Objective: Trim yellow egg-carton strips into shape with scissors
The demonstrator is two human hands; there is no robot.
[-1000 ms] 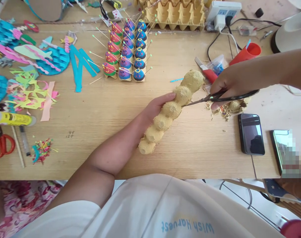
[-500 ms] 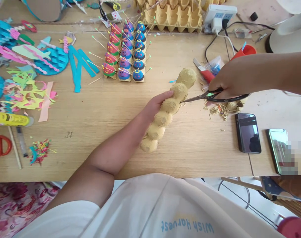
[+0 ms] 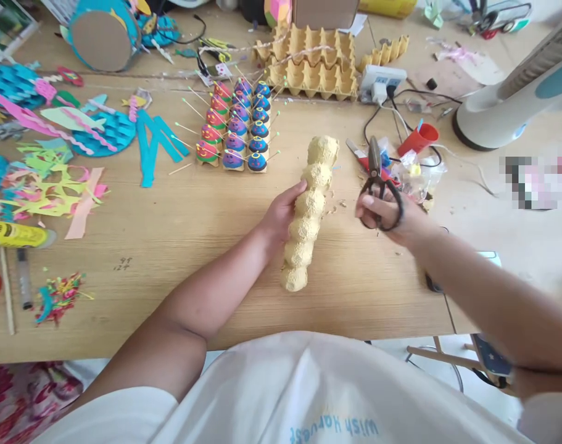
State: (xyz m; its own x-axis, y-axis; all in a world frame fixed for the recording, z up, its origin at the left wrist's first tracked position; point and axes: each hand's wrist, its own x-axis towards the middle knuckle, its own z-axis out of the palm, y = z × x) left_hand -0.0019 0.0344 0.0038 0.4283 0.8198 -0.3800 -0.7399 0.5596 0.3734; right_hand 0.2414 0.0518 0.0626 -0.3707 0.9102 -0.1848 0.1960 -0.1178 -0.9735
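Apparently for a steady grip, the left hand point(image 3: 281, 216) clasps the carton strip point(image 3: 305, 229) by its left side, thumb on top, its other fingers hidden, so the right edge lies exposed. Held above the tabletop point(image 3: 216, 209), the strip is pale yellow and rough, six knobbly domes in line. Right of the strip and apart from it, the right hand's point(image 3: 392, 216) fingers loop through the scissors point(image 3: 374, 159), blades pointing away, presumably sparing the pulp. Crumbs point(image 3: 342, 204) lie just right of the strip; beyond, leftward, painted rows point(image 3: 234, 142) stand, perhaps safely aside.
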